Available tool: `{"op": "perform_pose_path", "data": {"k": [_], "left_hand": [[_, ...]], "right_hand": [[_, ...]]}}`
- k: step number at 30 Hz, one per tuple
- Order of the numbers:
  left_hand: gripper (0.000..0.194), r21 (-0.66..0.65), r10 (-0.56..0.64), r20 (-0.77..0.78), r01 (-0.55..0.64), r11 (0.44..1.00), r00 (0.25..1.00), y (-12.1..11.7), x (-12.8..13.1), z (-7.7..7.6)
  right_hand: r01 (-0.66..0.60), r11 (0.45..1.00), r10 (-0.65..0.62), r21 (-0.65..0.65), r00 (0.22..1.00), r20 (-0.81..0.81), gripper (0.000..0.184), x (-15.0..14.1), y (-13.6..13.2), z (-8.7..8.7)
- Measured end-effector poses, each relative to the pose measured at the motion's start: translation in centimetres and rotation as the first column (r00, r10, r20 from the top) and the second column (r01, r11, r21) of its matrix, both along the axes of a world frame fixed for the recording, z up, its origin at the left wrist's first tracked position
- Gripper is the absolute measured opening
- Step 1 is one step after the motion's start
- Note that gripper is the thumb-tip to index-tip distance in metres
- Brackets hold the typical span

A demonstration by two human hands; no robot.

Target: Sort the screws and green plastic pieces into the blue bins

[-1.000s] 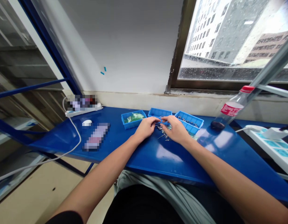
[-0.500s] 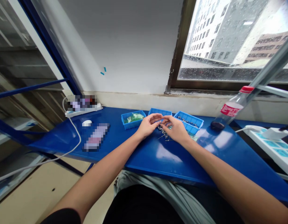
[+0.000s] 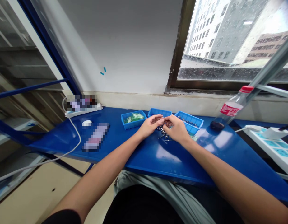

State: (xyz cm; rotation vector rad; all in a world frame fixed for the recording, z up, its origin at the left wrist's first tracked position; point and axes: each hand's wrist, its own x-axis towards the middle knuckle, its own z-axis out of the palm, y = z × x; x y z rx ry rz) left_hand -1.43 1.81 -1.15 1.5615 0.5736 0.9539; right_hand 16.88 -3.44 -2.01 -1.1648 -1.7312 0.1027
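Note:
My left hand (image 3: 150,125) and my right hand (image 3: 175,127) meet at the fingertips above the blue table (image 3: 148,155). Both have their fingers closed in a pinch; whatever small thing lies between them is too small and hidden to name. Below the hands is a loose pile of metal screws (image 3: 163,134), partly covered by my right hand. Just behind my hands stands a blue bin (image 3: 159,111), its contents mostly hidden. To the right, another blue bin (image 3: 192,127) has dark metal pieces in it. A third blue bin (image 3: 132,126) on the left holds green-and-clear plastic bags (image 3: 134,117).
A cola bottle (image 3: 230,109) with a red cap stands at the right by the window. Farther right lies a white power strip (image 3: 272,144). At left are a white mouse (image 3: 87,123), a blurred-out flat object (image 3: 96,137) and a white cable (image 3: 78,133).
My right hand's fingers have drawn in and curled more against my left fingertips. The left hand stays nearly in place, and the bins and screw pile have not moved.

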Motion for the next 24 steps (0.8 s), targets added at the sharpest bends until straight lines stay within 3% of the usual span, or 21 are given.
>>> {"op": "perform_pose_path", "data": {"k": [3,7,11,16,20,24], "left_hand": [[0.042,0.083,0.04,-0.135,-0.029,0.996,0.99,-0.3,-0.5,0.5],[0.038,0.213,0.059,-0.192,-0.017,0.977,0.98,-0.2,-0.9,0.6],[0.033,0.164,0.048,-0.189,-0.016,0.986,0.981,0.2,-0.9,0.1],[0.042,0.145,0.093,-0.159,-0.07,0.987,0.983,0.4,-0.9,-0.2],[0.041,0.264,0.167,-0.2,-0.111,0.958,0.966,0.3,-1.0,-0.4],[0.041,0.402,0.174,-0.242,-0.065,0.913,0.954,0.1,-1.0,-0.3]], "right_hand": [[-0.066,0.997,0.062,-0.043,0.994,-0.091,0.011,0.0,-0.1,0.0],[-0.098,0.993,0.093,-0.061,0.993,-0.078,0.008,0.1,-0.1,0.0],[-0.079,0.996,0.077,-0.048,0.996,-0.044,0.01,0.2,0.2,-0.2],[-0.085,0.996,0.082,-0.039,0.995,-0.059,0.01,0.1,0.2,-0.3],[-0.095,0.992,0.083,-0.088,0.989,-0.123,0.012,-0.1,-0.1,-0.1],[-0.107,0.983,0.089,-0.15,0.989,-0.122,0.009,-0.2,-0.1,-0.2]]}}
